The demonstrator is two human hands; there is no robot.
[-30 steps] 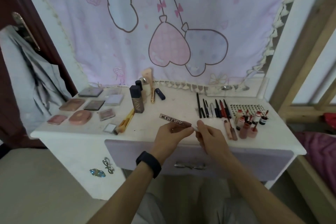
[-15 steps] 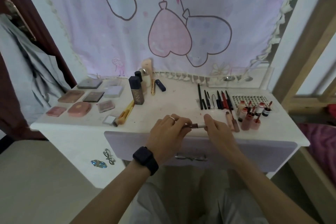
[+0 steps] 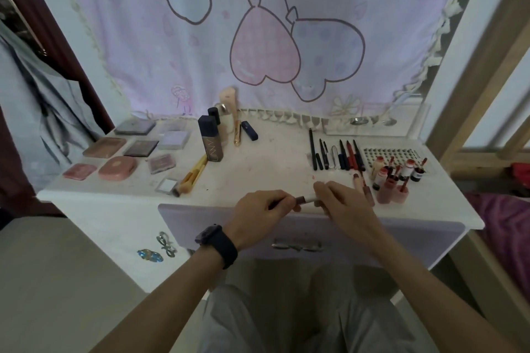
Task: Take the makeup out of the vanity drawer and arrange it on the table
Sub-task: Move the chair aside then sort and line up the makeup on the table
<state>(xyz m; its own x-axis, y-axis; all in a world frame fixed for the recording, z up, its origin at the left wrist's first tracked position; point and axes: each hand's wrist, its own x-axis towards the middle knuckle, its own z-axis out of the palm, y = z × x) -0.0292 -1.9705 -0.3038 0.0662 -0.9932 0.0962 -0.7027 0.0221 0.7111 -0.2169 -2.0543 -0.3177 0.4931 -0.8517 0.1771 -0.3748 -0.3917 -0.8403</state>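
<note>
My left hand and right hand hold one small lipstick tube between them, fingers pinching each end, above the counter front edge.

- Lilac curtain, printed with heart balloons, is hung behind the white vanity table.
- Dark red door is set at left; grey garment is hung on it.
- Wooden frame is placed at right.
- Beige floor.

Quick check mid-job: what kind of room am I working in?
Most likely a bedroom: a white vanity table laid out with eyeshadow palettes and lip tints, a cartoon-print curtain behind it, and a wooden bed frame with pink bedding to the right.
</note>
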